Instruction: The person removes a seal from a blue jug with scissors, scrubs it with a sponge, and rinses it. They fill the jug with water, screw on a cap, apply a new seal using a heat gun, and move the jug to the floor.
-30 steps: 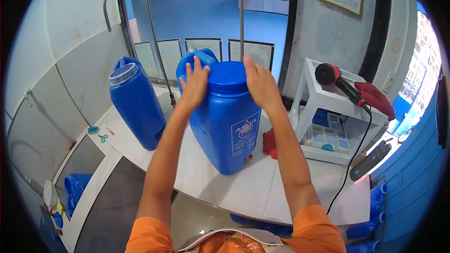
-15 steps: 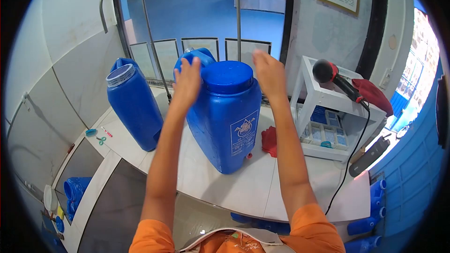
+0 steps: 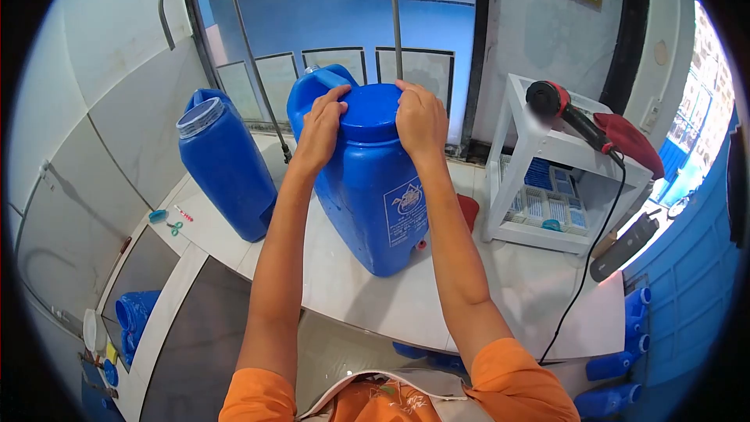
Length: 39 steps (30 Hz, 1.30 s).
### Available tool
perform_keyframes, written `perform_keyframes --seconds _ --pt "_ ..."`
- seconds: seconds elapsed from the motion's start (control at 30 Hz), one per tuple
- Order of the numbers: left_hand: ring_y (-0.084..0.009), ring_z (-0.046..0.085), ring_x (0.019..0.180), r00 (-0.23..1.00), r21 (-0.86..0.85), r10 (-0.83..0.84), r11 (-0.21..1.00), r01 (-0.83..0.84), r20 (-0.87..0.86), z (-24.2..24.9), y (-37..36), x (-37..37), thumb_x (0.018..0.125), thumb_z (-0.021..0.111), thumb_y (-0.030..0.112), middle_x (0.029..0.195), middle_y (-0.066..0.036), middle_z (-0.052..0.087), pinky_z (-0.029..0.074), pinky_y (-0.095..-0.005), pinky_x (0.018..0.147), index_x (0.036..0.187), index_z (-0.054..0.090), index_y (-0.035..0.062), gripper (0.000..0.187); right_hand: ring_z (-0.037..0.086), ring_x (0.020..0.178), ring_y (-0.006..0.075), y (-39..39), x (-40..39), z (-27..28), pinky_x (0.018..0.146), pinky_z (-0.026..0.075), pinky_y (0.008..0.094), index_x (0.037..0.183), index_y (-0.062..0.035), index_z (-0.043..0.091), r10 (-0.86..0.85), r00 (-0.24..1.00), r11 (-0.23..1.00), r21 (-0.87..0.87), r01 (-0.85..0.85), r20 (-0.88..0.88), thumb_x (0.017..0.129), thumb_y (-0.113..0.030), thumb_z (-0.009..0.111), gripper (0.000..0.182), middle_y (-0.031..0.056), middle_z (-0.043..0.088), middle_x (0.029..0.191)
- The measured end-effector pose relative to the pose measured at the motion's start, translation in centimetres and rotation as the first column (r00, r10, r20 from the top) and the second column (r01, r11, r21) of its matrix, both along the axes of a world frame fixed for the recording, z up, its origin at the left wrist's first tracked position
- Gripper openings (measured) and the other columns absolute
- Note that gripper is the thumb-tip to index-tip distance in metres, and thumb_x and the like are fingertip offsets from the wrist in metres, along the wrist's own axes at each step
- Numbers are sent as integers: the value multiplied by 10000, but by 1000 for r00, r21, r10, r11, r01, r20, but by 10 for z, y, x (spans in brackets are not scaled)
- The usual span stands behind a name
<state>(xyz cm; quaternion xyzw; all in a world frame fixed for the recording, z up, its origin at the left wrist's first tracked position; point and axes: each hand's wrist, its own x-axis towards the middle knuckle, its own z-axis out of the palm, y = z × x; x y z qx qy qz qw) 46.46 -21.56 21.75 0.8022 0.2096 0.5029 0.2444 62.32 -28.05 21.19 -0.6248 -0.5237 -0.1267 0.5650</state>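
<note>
A tall blue water jug (image 3: 363,203) with a white printed label and a small red spigot stands upright on the counter in front of me. A wide blue screw lid (image 3: 370,113) sits on its mouth. My left hand (image 3: 322,131) is closed round the left side of this lid, thumb on the near edge. From the right, my right hand (image 3: 423,123) grips the opposite side, its fingers curled over the rim. To the left is another blue jug (image 3: 225,168), its mouth uncovered. Just behind the lidded one is a further blue container (image 3: 305,94), partly hidden.
A curved metal pipe (image 3: 248,47) rises behind the left jug. On the right, a white shelf (image 3: 500,180) carries a black-and-red heat gun (image 3: 574,121) with a trailing cord. A dark tumbler (image 3: 625,248) and small green scissors (image 3: 175,227) lie near the edges.
Both hands, raised above and beside the lid before, have come down and taken hold of its two sides. The view has shifted slightly.
</note>
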Motion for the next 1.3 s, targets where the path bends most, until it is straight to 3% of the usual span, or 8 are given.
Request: perform_keyframes --seconds 0.33,0.5,0.63,0.7,0.83,0.9,1.17,1.3 --pt "-275 456 1184 982 -120 -177 976 184 68 1 13 3 845 401 221 1259 -183 516 284 -311 1025 1221 508 -46 473 576 937 382 -3 -5 -5 942 413 400 1003 18 644 -75 996 979 196 65 43 811 -118 433 316 186 645 956" --pt "-256 292 1313 990 -127 -108 985 119 88 -10 -12 5 964 268 478 1392 -165 361 169 -335 1092 1390 311 19 627 525 1115 309 -57 7 -44 1009 346 352 1116 7 591 375 913 858 434 -276 -161 885 -175 459 322 209 608 1087" --pt "-317 242 1337 940 253 180 933 -256 288 -47 -74 21 962 295 235 1429 -202 279 172 -392 1097 1376 293 -20 487 587 894 154 -146 91 -128 796 448 268 932 33 642 291 774 788 -317 -527 -562 882 -132 539 201 109 635 1004" --pt "-368 269 1306 934 454 131 846 -279 332 -78 -103 35 905 375 185 1389 -228 317 178 -474 1082 1310 371 -13 451 621 741 195 -166 145 -179 698 483 325 859 24 653 305 801 871 -189 -453 -515 851 -128 563 177 91 652 818" --pt "-386 373 1199 994 577 -92 809 109 -58 -159 -146 71 666 623 80 1280 -191 431 252 -531 1012 1192 453 58 553 563 854 291 -152 249 -234 776 453 386 895 -70 697 -272 959 921 -265 285 84 778 -144 635 152 111 611 872" --pt "-376 413 1173 926 403 -307 836 373 -219 -176 -162 98 679 603 25 1276 -188 444 292 -520 975 1188 461 51 528 524 930 288 -123 286 -246 822 425 402 898 -100 704 -294 936 864 -365 347 196 762 -190 653 171 99 588 932" --pt "-354 441 1174 873 155 -333 900 407 -357 -206 -167 120 729 542 -30 1233 -153 501 317 -471 984 1137 511 29 414 427 1062 247 -87 311 -251 902 342 458 879 -191 715 -205 875 618 -635 464 440 728 -313 659 202 61 521 1058" --pt "-350 452 1151 883 60 -331 927 370 -332 -213 -164 120 748 512 -39 1187 -162 519 348 -445 962 1120 525 22 378 512 966 257 -84 324 -260 847 394 430 869 -153 710 -191 877 732 -531 427 441 754 -245 635 165 67 589 956"
